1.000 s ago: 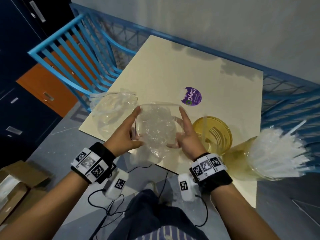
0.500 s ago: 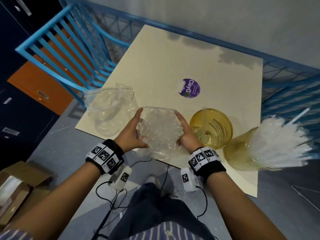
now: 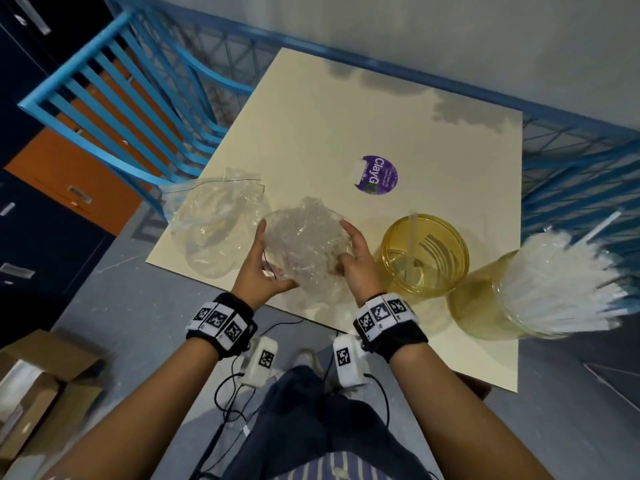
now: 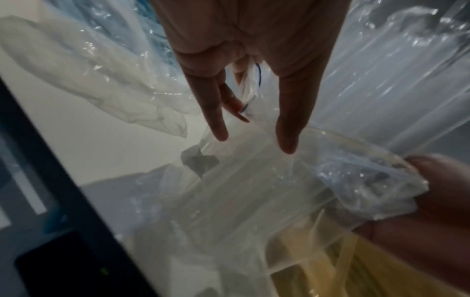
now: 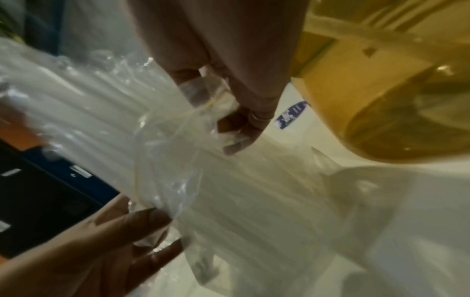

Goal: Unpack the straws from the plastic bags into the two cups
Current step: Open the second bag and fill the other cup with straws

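A clear plastic bag (image 3: 304, 247) is held upright over the table's near edge between my two hands. My left hand (image 3: 273, 258) grips its left side and pinches the film at the blue-lined rim (image 4: 257, 74). My right hand (image 3: 346, 247) grips the right side, its fingers (image 5: 244, 128) pinching the film. Long pale straws (image 5: 84, 112) show through the bag. Right of the hands, one yellow cup (image 3: 424, 254) holds a single straw. A second yellow cup (image 3: 485, 306) near the table's right edge is packed with white straws (image 3: 561, 289).
A crumpled empty clear bag (image 3: 214, 230) lies on the cream table (image 3: 311, 133) left of my hands. A purple sticker (image 3: 379, 174) is stuck mid-table. A blue chair (image 3: 114, 98) stands at the left, blue railing runs behind, and cardboard boxes (image 3: 38, 382) sit on the floor.
Both hands have closed in on the bag, from fingers stretched along its wide mouth to a grip on its sides. The bag has crumpled and bulges upward.
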Tool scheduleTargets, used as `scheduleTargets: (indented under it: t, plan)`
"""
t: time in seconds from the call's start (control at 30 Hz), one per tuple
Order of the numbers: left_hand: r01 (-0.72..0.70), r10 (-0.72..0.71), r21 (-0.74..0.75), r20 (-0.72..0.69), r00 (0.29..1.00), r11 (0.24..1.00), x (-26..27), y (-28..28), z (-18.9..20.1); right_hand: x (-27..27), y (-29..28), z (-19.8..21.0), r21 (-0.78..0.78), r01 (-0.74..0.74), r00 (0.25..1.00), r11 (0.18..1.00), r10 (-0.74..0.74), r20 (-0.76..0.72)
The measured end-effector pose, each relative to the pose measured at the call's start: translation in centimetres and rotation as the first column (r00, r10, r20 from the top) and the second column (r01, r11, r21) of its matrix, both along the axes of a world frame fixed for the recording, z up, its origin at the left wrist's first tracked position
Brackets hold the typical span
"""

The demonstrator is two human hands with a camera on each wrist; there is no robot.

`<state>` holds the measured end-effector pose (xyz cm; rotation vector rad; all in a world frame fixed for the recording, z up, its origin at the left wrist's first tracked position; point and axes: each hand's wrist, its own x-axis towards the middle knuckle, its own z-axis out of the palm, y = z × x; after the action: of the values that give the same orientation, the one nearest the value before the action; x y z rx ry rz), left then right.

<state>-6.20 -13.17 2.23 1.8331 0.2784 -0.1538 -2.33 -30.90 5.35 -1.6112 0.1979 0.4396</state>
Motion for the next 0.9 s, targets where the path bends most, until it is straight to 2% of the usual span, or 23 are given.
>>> scheduleTargets:
  t: [0.1,0.2,0.27,0.33,0.43,0.63,0.73,0.9]
  plan:
    - [-0.05,0.05,-0.027,0.004,0.999,0.998,-0.2,-0.2,-0.4,-0.2,0.4,-0.4,-0.09,-0.028,1.0,0.996,0.028,-0.001]
    - [-0.046,0.048,-0.077,0.021,0.999,0.996,0.1,-0.1,0.0,-0.7,0.1,0.7,-0.291,-0.052,0.98,0.955,0.105,0.169]
    - [-0.053,0.056,-0.121,0.026,0.998,0.991,0.3,-0.1,0.6,-1.4,-0.5,1.4,-0.378,-0.03,0.921,0.925,0.173,0.35]
    - [-0.044,0.049,-0.116,0.042,0.998,0.992,0.5,-0.3,0.9,-2.3,-1.0,1.8,-0.311,-0.03,0.868,0.95,0.179,0.462]
    - [-0.046,0.054,-0.1,0.083,0.995,0.994,0.7,-0.8,1.0,-2.9,-0.9,1.3,-0.163,-0.046,0.89,0.986,0.114,0.442]
    - [-0.079,0.092,-0.136,0.089,0.992,0.988,1.0,-1.4,0.0,-0.6,0.0,0.0,-0.202,0.072,0.928,0.977,0.008,0.373]
    - [-0.105,0.124,-0.197,0.09,0.988,0.975,1.0,-1.4,0.1,-0.1,0.9,0.2,-0.155,0.111,0.937,0.982,-0.051,0.344]
    - [-0.118,0.133,-0.193,0.067,0.989,0.974,1.1,-1.2,0.3,0.4,1.2,2.0,-0.134,0.227,0.887,0.965,-0.148,0.437]
